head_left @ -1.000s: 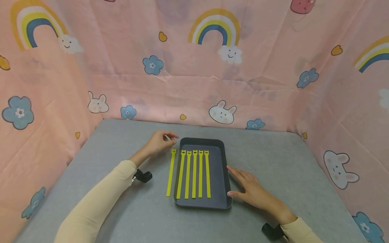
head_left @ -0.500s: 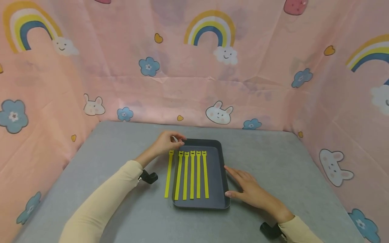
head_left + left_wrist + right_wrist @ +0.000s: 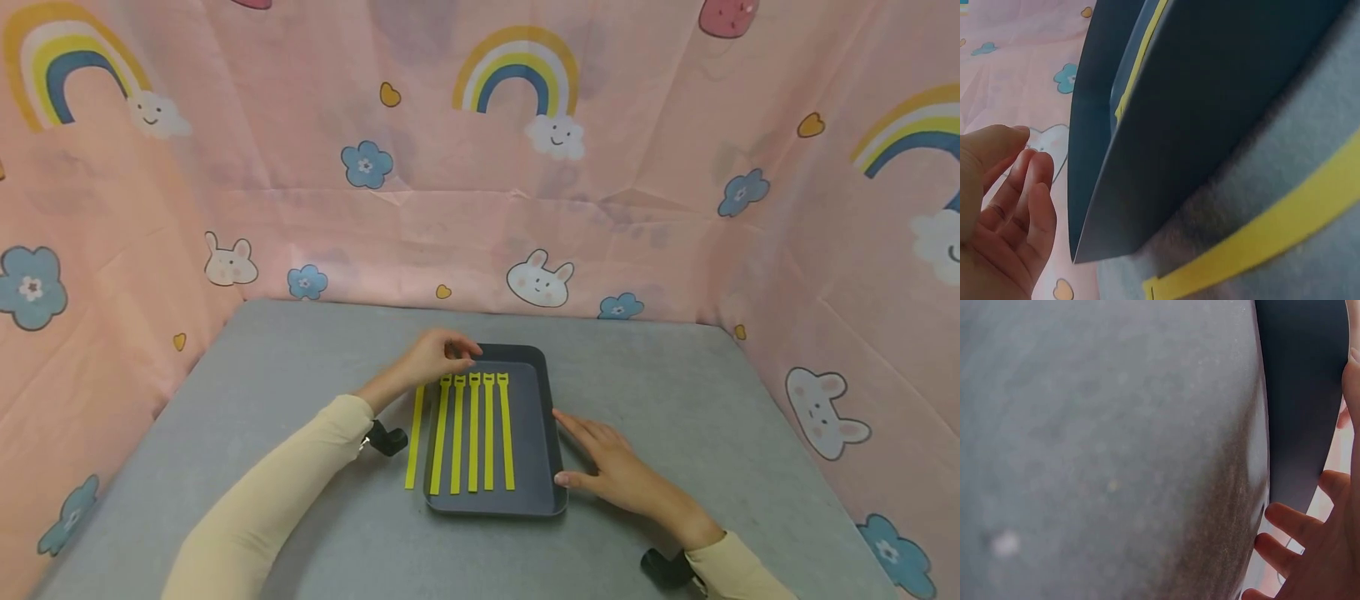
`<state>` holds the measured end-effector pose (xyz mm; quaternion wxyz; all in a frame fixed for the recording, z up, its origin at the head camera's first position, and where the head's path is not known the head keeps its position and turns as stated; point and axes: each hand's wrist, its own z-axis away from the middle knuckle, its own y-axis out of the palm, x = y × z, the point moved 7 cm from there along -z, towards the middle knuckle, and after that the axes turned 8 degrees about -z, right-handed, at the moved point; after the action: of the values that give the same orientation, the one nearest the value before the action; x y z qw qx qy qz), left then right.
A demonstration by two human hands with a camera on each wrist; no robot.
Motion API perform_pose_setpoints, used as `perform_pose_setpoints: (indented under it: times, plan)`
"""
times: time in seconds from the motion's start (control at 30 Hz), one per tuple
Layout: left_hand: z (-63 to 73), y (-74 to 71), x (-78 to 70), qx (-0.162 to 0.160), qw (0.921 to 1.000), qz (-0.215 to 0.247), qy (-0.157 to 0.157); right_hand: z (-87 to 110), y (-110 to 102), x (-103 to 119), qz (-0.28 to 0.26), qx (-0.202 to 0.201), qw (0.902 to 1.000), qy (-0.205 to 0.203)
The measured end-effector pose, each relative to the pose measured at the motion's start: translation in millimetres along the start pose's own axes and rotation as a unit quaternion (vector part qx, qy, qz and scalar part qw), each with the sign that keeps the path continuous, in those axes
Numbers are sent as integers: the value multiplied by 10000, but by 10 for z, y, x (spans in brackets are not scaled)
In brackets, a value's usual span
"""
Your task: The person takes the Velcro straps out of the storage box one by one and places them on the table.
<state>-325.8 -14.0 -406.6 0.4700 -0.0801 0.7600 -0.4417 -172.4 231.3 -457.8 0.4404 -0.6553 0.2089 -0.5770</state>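
A dark grey rectangular tray (image 3: 536, 454) holds several yellow cable straps (image 3: 474, 442) with slotted heads, lying side by side lengthwise. One more yellow strap (image 3: 413, 442) lies on the table just outside the tray's left wall; the left forearm and hand hide its head in the head view. My left hand (image 3: 437, 357) hovers over the tray's far left corner, fingers loosely bent. The left wrist view shows nothing between its thumb and fingers. On the other side, my right hand (image 3: 618, 468) rests its fingertips and thumb against the tray's right wall (image 3: 1300, 394).
The grey table (image 3: 300, 342) extends around the tray on all sides. Pink printed cloth (image 3: 420, 225) encloses it at the back, left and right. Black wrist cameras hang below the left wrist (image 3: 387, 438) and right wrist (image 3: 666, 568).
My left hand has moved right, from beside the tray to over its far left corner. The right hand stays against the tray, and the straps keep their places. The head view has shifted slightly.
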Motion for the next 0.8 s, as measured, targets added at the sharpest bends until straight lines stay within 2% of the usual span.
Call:
perform_pose_setpoints:
  times: [0.3,0.8]
  plan:
    - [-101,181,-81,241,9994,-208,169,5,2,14,-62,-24,9999,-95]
    - [-196,303,-167,631,9972,-353,189,-14,12,8,-14,-33,9999,-152]
